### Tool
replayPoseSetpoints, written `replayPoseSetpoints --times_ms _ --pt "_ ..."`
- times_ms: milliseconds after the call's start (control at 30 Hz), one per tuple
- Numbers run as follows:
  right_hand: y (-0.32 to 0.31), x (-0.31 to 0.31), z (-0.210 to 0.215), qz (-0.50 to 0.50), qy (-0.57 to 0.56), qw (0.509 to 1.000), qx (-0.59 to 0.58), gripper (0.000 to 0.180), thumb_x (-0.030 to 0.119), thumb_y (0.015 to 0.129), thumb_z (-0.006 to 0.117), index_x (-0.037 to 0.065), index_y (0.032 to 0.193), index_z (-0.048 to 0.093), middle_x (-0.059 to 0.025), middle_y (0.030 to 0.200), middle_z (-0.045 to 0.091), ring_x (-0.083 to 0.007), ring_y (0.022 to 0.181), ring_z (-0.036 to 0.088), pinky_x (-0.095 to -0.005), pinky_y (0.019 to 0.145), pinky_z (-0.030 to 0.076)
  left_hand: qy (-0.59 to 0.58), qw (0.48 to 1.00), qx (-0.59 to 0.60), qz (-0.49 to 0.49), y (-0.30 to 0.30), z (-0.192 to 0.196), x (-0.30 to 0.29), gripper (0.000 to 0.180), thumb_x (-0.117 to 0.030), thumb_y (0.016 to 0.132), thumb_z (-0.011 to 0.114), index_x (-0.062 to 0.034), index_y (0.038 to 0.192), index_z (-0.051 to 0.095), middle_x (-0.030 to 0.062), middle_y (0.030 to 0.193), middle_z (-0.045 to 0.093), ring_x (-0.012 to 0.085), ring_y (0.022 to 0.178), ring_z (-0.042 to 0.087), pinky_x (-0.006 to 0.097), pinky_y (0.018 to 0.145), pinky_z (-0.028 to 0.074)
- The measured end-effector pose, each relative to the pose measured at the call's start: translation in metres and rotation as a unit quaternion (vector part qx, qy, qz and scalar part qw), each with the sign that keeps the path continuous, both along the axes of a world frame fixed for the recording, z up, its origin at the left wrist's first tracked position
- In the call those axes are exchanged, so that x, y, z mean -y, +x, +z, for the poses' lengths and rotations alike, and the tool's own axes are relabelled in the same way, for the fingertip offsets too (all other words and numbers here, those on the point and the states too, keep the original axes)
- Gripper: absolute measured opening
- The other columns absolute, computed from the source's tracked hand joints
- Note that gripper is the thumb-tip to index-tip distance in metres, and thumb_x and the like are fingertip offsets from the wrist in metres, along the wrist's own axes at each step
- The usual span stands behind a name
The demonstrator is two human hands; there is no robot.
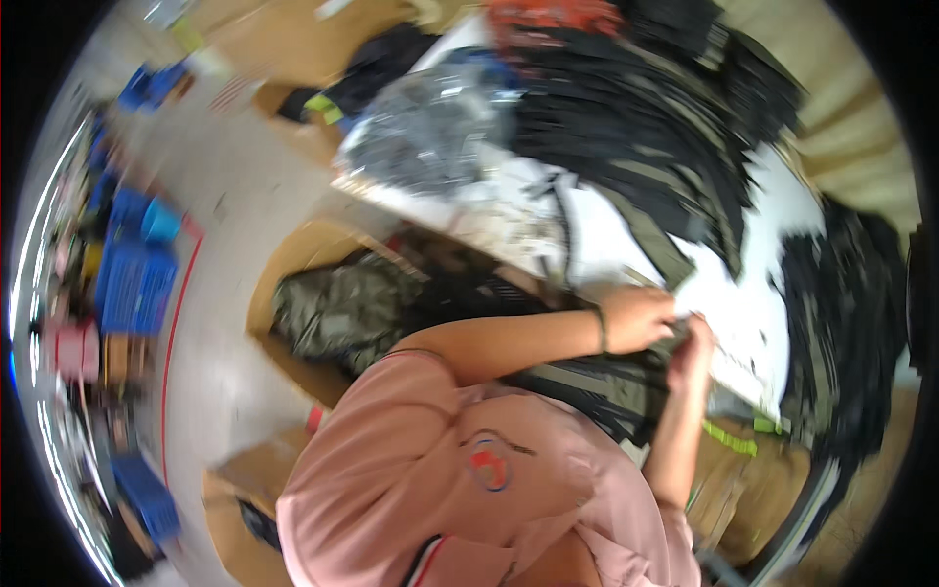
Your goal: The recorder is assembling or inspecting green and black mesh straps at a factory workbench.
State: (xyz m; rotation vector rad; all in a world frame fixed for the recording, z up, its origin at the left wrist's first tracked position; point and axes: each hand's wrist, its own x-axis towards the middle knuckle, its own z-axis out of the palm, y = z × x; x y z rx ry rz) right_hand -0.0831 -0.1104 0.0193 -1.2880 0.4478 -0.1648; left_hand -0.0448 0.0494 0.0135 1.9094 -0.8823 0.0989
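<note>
My left hand [634, 319] is at the near edge of the white table [611, 235], its fingers closed in a pinch. Close on its right is my right hand [691, 354], also with bent, closed fingers. Dark olive fabric [673, 338] shows between the two hands, blurred, and its lower part runs down toward my body. Just beyond the fingers an olive strip [646, 235] lies on the tabletop. Dark strips with grey-olive bands [597, 382] lie below my left forearm, against my shirt.
Rows of black and olive strips [626, 127] cover the far table. A clear bag of dark items [425, 127] lies at its left corner. More black strips [841, 323] hang at the right. A cardboard box [269, 284] holds a dark plastic bag [342, 303]. Blue crates [137, 284] stand far left.
</note>
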Motion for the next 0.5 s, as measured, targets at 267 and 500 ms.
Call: replayPoseSetpoints --times_ms 267,500 --pt "-0.010 0.010 0.024 0.228 0.067 0.971 -0.012 0.021 0.015 0.092 0.055 0.000 0.106 0.060 -0.0031 0.092 0.062 -0.0109 0.078 0.056 -0.0254 0.073 0.046 -0.167 0.917 -0.322 -0.167 0.026 0.013 -0.017 0.010 -0.003 0.087 0.055 0.0012 0.094 0.060 0.0024 0.082 0.060 0.0094 0.078 0.055 0.025 0.072 0.045" --pt "-0.028 0.006 0.009 0.334 0.279 0.896 0.088 0.025 0.009 0.089 0.059 0.003 0.113 0.056 -0.0037 0.102 0.060 -0.0137 0.088 0.057 -0.0295 0.079 0.047 -0.177 0.882 -0.392 -0.195 0.027 0.035 -0.017 0.018 0.001 0.088 0.047 0.0007 0.101 0.060 0.0035 0.097 0.062 0.0094 0.087 0.056 0.024 0.080 0.045"
